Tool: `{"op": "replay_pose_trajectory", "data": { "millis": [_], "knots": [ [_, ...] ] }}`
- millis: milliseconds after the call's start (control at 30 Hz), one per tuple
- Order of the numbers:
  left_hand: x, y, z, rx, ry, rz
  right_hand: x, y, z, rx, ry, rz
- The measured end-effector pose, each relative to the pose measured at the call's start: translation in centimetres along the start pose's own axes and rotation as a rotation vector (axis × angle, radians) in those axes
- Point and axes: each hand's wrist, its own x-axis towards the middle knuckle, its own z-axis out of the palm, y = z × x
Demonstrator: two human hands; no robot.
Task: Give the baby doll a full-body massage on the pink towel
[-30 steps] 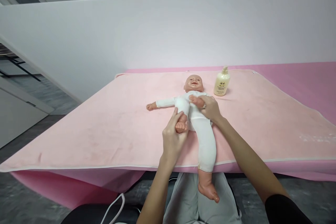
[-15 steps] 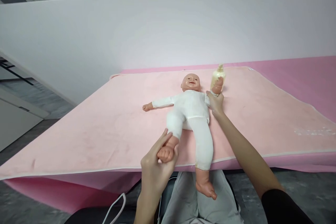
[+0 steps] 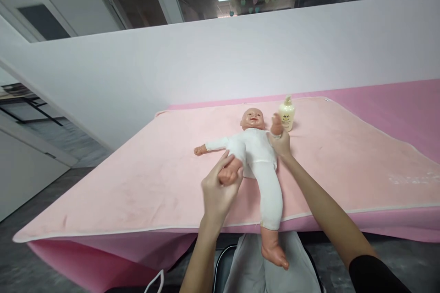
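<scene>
L hand (image 3: 217, 194) wrapped round doll's (image 3: 260, 144) near foot (image 3: 228, 175), that leg bent; R hand (image 3: 282, 144) closed round its raised arm (image 3: 277, 127). Doll's on its back on pink towel (image 3: 165, 165), other foot (image 3: 274, 252) past the edge. Bottle (image 3: 288, 116) just behind arm. Step: prob. posing opp. limbs; next move calls for gentle, firm grips.

The doll (image 3: 261, 146) is plain white in its cloth body, peach-tan at head (image 3: 252, 119) and feet (image 3: 273, 251). Pale pink with a white-trimmed near edge, the blanket (image 3: 172, 169) bears whitish marks (image 3: 414, 178) toward its right edge and, by its far edge, a pale yellow bottle (image 3: 287, 112) with dark print (image 3: 285, 119).
</scene>
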Motion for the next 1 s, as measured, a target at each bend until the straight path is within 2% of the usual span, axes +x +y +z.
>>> {"op": "replay_pose_trajectory", "data": {
  "millis": [67,133,233,333,433,500,633,733,800,867,933,1000],
  "knots": [
    [1.9,-0.8,2.5,-0.047,-0.146,-0.006,-0.8,-0.5,0.1,-0.249,-0.227,-0.240],
    [2.8,-1.2,4.2,-0.013,-0.251,-0.007,-1.1,-0.8,0.0,-0.445,-0.360,-0.376],
    [2.4,-1.0,4.9,0.074,-0.303,0.023,-1.2,-1.0,-0.4,-0.537,-0.374,-0.361],
    [0.4,-0.8,4.3,0.055,-0.236,0.054,-0.9,-0.7,-0.5,-0.440,-0.348,-0.213],
    [-2.9,-1.3,3.6,0.012,-0.093,0.108,-0.3,0.4,-0.3,-0.182,-0.240,-0.028],
    [-5.5,-1.8,3.1,0.016,-0.008,0.152,0.4,1.3,-0.3,-0.005,-0.097,0.101],
    [-10.6,-1.7,1.2,0.069,0.071,0.218,2.0,2.5,-0.8,0.273,0.189,0.435],
    [-12.2,-0.9,-1.1,0.170,0.112,0.208,2.9,2.9,-1.4,0.400,0.323,0.563],
    [-11.5,-0.6,-2.2,0.185,0.176,0.199,3.0,2.9,-1.6,0.424,0.389,0.509],
    [-9.6,-0.7,-2.5,0.141,0.206,0.228,2.6,2.5,-1.4,0.370,0.392,0.410],
    [-6.8,-1.3,-1.7,0.070,0.139,0.226,1.7,1.8,-1.0,0.201,0.293,0.276],
    [-3.8,-2.1,-0.3,-0.021,0.034,0.087,0.6,0.8,-0.5,-0.078,0.061,0.054]
  ]
}}
